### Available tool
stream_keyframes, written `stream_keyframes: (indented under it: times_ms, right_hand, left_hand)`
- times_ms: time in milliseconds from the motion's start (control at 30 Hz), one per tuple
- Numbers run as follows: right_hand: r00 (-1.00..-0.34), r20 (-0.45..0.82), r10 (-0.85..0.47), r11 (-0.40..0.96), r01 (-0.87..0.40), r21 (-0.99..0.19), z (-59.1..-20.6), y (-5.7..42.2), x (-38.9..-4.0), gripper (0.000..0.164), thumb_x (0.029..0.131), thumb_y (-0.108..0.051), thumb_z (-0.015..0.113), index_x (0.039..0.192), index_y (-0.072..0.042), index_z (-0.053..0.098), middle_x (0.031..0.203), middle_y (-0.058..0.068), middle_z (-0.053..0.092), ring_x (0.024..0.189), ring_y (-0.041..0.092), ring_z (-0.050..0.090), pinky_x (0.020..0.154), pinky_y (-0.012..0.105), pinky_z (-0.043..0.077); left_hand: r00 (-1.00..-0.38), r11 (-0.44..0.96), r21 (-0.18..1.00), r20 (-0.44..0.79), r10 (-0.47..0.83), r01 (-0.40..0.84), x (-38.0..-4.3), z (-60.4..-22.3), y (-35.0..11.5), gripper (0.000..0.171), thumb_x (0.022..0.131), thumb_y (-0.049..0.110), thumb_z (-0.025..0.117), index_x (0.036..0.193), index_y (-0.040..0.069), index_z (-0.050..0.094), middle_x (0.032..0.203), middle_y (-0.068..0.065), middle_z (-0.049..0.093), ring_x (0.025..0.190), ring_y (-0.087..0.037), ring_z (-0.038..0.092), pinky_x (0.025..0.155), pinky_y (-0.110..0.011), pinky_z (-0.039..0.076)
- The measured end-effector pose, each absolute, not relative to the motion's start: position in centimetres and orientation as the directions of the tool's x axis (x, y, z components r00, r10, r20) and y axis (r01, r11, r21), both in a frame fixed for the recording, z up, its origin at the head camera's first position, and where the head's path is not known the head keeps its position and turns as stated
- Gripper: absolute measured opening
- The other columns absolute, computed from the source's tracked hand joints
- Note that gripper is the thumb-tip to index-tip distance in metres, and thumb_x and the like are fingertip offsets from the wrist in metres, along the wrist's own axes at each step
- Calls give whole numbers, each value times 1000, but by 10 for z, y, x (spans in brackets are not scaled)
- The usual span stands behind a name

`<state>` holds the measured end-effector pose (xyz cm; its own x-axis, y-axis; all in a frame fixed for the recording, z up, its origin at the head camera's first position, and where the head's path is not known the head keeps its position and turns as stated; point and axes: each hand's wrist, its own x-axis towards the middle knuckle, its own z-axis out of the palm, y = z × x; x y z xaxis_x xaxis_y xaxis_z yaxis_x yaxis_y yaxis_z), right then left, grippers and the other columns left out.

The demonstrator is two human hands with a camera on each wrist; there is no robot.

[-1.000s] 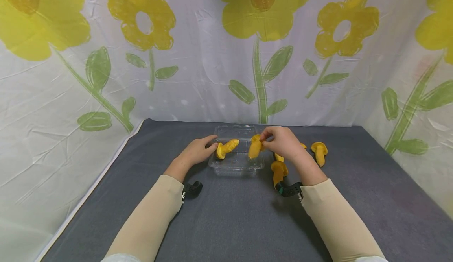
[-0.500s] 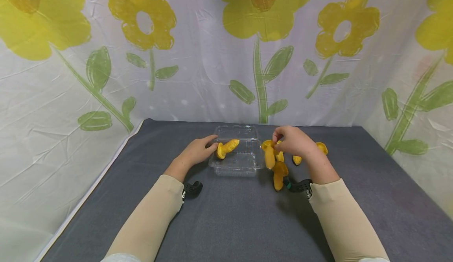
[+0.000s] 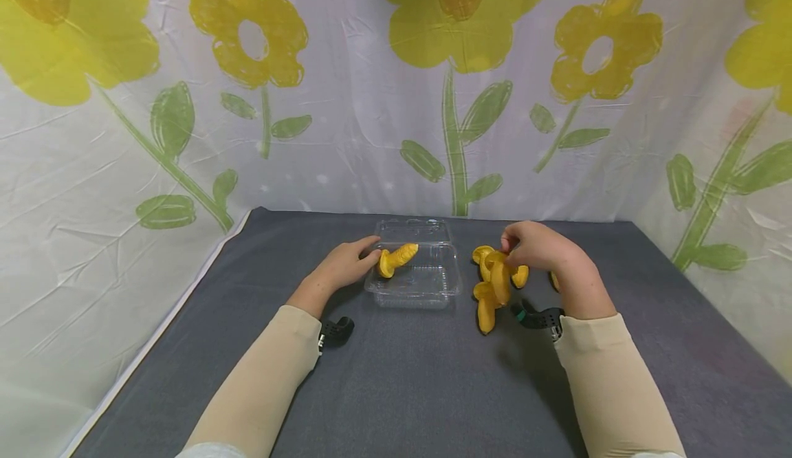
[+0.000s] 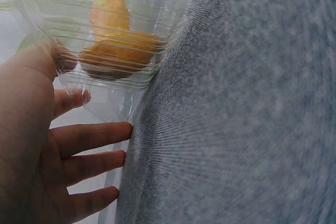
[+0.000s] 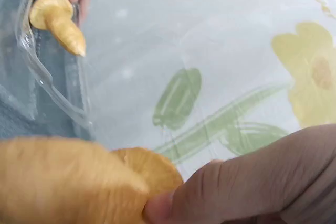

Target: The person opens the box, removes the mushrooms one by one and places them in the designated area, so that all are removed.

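Note:
A clear plastic clamshell container [image 3: 411, 301] stands with its lid [image 3: 413, 228] raised at the back. One yellow mushroom [image 3: 397, 260] lies inside, cap toward the left wall. My left hand [image 3: 337, 267] holds that left side: the thumb laps over the rim, while the other fingers [image 4: 94, 135] spread outside it. To the right of the container, my right hand [image 3: 543, 250] pinches another yellow mushroom [image 3: 500, 283] near its cap, stem pointing toward me. In the right wrist view this held mushroom [image 5: 68, 182] fills the lower left and the thumb [image 5: 205, 192] presses its cap.
Several more yellow mushrooms lie on the dark grey cloth [image 3: 396, 375] beneath and around my right hand, one mushroom [image 3: 486, 315] nearest me. Another mushroom [image 3: 555, 281] is mostly hidden behind my right wrist. A white curtain [image 3: 346, 135] with printed flowers hangs behind.
My right hand has moved right with its mushroom, from over the container's right part to above the loose mushrooms. My left hand and the container have stayed in place.

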<state>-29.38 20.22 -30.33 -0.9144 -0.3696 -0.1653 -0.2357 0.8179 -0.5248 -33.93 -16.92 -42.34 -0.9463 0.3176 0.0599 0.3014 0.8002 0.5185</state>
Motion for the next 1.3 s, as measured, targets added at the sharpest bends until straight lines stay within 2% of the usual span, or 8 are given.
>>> stream_keyframes:
  times_ms: [667, 800, 900, 933, 1033, 1133, 1200, 1300]
  right_hand:
    - [-892, -380, -244, 906, -70, -418, -325, 224, -309, 27, 79, 10, 60, 70, -11, 46, 70, 3, 37, 61, 17, 30, 55, 31, 27]
    - [-892, -399, -214, 929, -58, -366, -332, 223, -311, 15, 81, 9, 62, 92, -1, 61, 88, 11, 52, 73, 22, 45, 62, 34, 42]
    - [-891, -403, -209, 940, -70, -333, -336, 224, -313, 38, 83, 9, 63, 120, 6, 62, 115, 21, 59, 89, 27, 54, 76, 41, 51]
    - [-890, -406, -209, 942, -72, -328, -337, 224, -313, 37, 83, 9, 63, 120, 6, 62, 115, 20, 59, 89, 27, 54, 76, 41, 51]
    - [-882, -423, -208, 943, -66, -326, -340, 224, -317, 15, 81, 11, 60, 90, -1, 59, 86, 11, 51, 71, 21, 41, 61, 34, 39]
    - [-877, -433, -209, 943, -64, -327, -343, 224, -319, 21, 81, 13, 59, 82, -7, 52, 79, 6, 41, 67, 18, 33, 58, 34, 29]
    - [-877, -433, -210, 945, -68, -320, -344, 224, -320, 19, 82, 12, 60, 95, -1, 62, 90, 11, 52, 73, 21, 41, 61, 33, 35]
    - [-877, -433, -208, 948, -72, -310, -345, 223, -320, 44, 84, 11, 64, 128, 7, 61, 123, 22, 58, 93, 28, 53, 73, 37, 47]
  left_hand:
    - [-947, 805, 515, 49, 316, 296, -340, -425, -170, 58, 110, 45, 44, 161, 19, 39, 141, -14, 61, 124, -32, 61, 100, -54, 50]
    - [-946, 805, 512, 54, 318, 300, -340, -425, -169, 58, 110, 45, 44, 161, 18, 39, 140, -14, 61, 123, -32, 61, 99, -54, 50]
    - [-945, 805, 510, 56, 323, 305, -340, -424, -169, 58, 110, 45, 44, 161, 18, 39, 140, -15, 61, 123, -32, 61, 99, -54, 50]
    - [-945, 805, 509, 56, 323, 305, -340, -424, -169, 58, 110, 44, 44, 161, 18, 39, 140, -15, 61, 123, -32, 61, 100, -54, 50]
    - [-945, 808, 504, 54, 322, 304, -340, -424, -169, 57, 110, 44, 44, 161, 18, 39, 140, -15, 61, 124, -32, 61, 100, -54, 50]
    - [-945, 810, 500, 56, 322, 305, -341, -425, -169, 57, 110, 44, 44, 161, 18, 39, 140, -14, 62, 123, -32, 61, 100, -53, 50]
    - [-944, 809, 500, 59, 324, 308, -341, -425, -170, 57, 110, 45, 44, 161, 18, 39, 139, -14, 62, 122, -32, 61, 99, -53, 51]
    - [-943, 805, 504, 61, 327, 312, -341, -425, -170, 57, 110, 44, 44, 161, 18, 39, 139, -14, 62, 122, -32, 62, 98, -53, 51]
